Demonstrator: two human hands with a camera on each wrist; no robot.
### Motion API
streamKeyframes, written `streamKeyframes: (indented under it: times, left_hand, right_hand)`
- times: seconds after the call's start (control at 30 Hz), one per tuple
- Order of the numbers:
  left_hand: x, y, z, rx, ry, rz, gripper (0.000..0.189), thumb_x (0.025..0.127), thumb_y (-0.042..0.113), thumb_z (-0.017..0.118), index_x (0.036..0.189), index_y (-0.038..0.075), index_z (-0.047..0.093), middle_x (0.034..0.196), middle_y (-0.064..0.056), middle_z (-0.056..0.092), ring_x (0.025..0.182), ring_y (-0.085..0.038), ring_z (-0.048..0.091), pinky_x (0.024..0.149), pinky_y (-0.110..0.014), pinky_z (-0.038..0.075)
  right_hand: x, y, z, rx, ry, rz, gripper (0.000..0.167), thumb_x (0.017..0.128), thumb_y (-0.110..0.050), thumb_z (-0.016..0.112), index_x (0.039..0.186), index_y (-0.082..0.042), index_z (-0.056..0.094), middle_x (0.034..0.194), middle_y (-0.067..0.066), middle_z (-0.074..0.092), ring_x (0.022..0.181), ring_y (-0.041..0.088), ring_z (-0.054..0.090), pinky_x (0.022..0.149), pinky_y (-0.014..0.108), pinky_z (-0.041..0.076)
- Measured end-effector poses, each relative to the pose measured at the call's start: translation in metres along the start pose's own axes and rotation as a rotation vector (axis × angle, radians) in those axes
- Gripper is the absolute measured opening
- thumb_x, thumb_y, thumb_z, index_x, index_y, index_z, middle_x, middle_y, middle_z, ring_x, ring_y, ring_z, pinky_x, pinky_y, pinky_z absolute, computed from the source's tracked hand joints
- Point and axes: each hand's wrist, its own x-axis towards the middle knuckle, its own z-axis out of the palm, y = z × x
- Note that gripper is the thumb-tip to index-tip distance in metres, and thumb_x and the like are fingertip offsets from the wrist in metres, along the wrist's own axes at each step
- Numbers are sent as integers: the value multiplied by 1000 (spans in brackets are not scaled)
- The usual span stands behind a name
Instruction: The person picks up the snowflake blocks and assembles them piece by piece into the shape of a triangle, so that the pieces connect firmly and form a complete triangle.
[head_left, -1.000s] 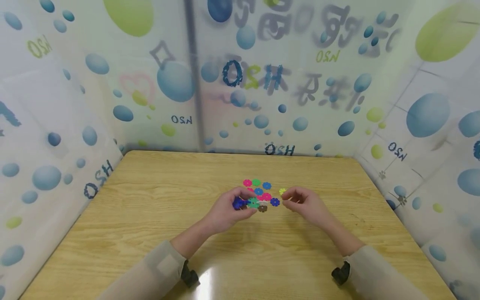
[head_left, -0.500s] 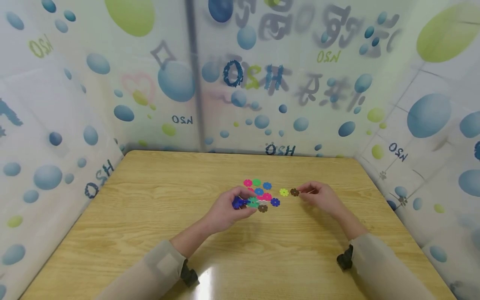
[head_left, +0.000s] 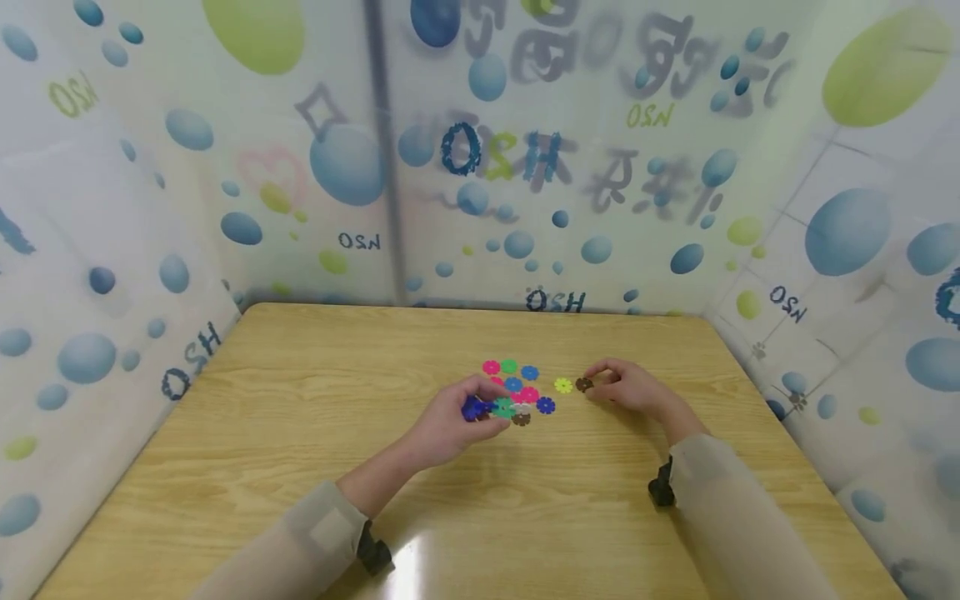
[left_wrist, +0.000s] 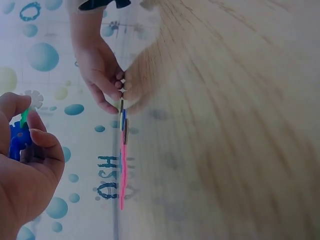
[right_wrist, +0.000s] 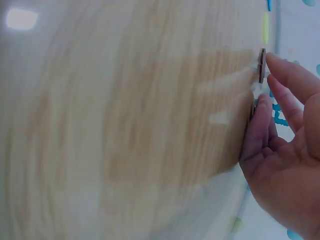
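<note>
In the head view my left hand [head_left: 450, 421] grips a small cluster of joined plastic snowflake discs, with a dark blue part [head_left: 472, 407], a green disc [head_left: 502, 407] and a white disc [head_left: 521, 408] at its tip. The left wrist view has the blue part [left_wrist: 19, 137] between curled fingers and thumb. To the right, my right hand [head_left: 630, 387] is low over the table, index fingertip at a brown snowflake disc [head_left: 583, 384]. In the right wrist view the brown disc [right_wrist: 262, 66] lies by the index finger, with the thumb apart from it.
Loose discs lie on the wooden table [head_left: 315, 367]: a yellow one [head_left: 563, 385] beside the brown one, a dark blue one [head_left: 546, 405], pink ones [head_left: 491, 367], a green one [head_left: 509, 366] and lighter blue ones [head_left: 529, 372]. Patterned curtain walls [head_left: 300, 242] surround the table's far and side edges.
My right hand has moved right from beside the yellow disc, and the brown disc came into view at its fingertips. It then lowered slightly over that disc. My left hand keeps its grip.
</note>
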Motion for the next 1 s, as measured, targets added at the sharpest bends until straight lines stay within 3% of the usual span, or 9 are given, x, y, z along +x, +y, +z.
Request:
streamKeyframes:
  times: [0.3,0.67,0.9,1.0]
  left_hand:
    - [1,-1,1,4,-19,7,35,101,24,82,133,15,72,133,-9,71,121,-23,67,97,-31,60]
    - [1,-2,0,-6,-24,-1,36,101,23,82,134,13,72,134,-9,71,120,-22,67,95,-28,60]
    - [2,-1,-1,20,-19,3,34,101,23,82,133,15,72,133,-9,71,122,-23,67,100,-36,60]
    - [2,-1,-1,19,-19,0,34,101,22,82,133,15,72,132,-9,70,122,-23,66,103,-40,60]
  right_hand:
    - [1,-7,7,-53,48,43,38,107,-28,72,140,-10,65,108,11,60,96,26,54,83,37,43]
    - [4,-8,7,0,42,47,36,106,-22,73,137,-8,61,108,13,61,95,28,53,84,38,42]
    - [3,-1,9,30,108,56,35,105,-25,76,133,-8,63,128,19,63,112,34,56,97,45,46]
    - [-2,4,9,20,131,27,32,104,-25,77,127,-6,65,125,19,66,110,34,59,95,44,48]
